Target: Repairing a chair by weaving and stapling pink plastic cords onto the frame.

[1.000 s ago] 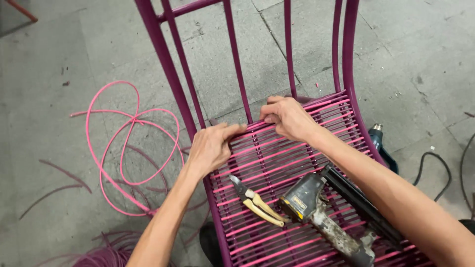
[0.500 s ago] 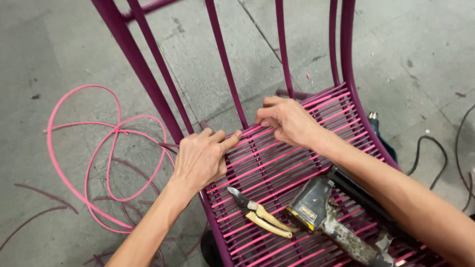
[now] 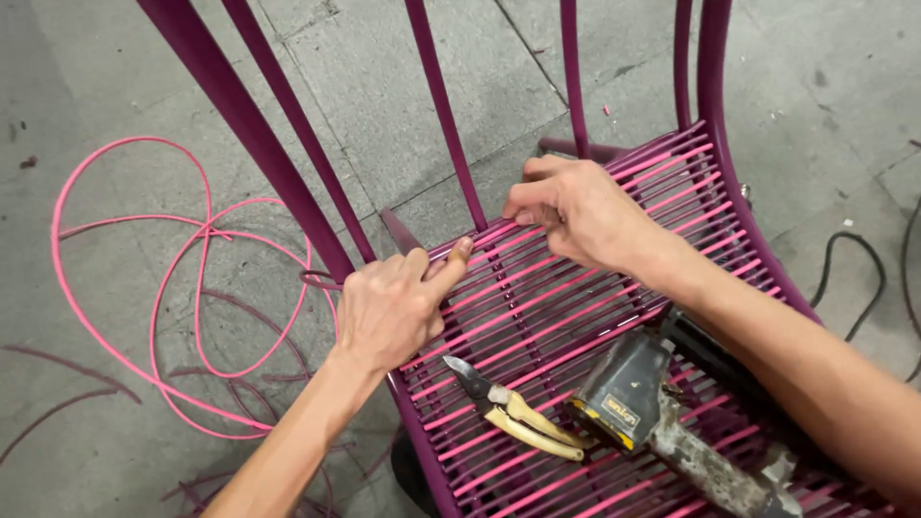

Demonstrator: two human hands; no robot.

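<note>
A purple metal chair frame (image 3: pixel 259 144) fills the view, its seat woven with pink and purple cord strands (image 3: pixel 537 307). My left hand (image 3: pixel 389 307) rests on the seat's left edge, its fingers pressing a pink strand near the rear rail. My right hand (image 3: pixel 576 211) pinches the same pink cord at the back of the seat, beside an upright bar. Both hands sit at the seat's rear edge, a short gap between them.
Yellow-handled cutters (image 3: pixel 513 417) and a worn black and yellow power tool (image 3: pixel 662 422) lie on the seat, near my right forearm. Loose pink cord (image 3: pixel 182 288) loops over the concrete floor at left. Dark purple cord scraps (image 3: pixel 58 403) lie beside it. A black cable (image 3: pixel 854 278) runs at right.
The view has moved closer to the seat. My right hand has shifted slightly along the rear rail, and my left hand has closed its fingers onto the pink strand.
</note>
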